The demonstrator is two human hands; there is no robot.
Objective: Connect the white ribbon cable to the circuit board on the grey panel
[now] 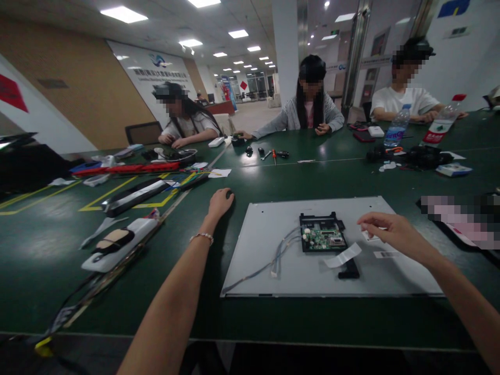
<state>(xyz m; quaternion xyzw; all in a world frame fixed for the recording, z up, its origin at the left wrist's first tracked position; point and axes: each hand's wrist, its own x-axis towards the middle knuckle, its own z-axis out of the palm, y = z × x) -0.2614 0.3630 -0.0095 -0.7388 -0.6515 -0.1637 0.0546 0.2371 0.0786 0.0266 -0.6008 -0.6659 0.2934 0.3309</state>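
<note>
Over panel (258,234) | right hand (394,232) by label (371,238) | left hand (219,203) (off panel): dark object (229,194)

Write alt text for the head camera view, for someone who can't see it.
A right hand with bent fingers is over a flat gray panel bearing a green circuit board in a black frame, with cables. The left hand is at the green table, left of the panel. Three people are across the table.
</note>
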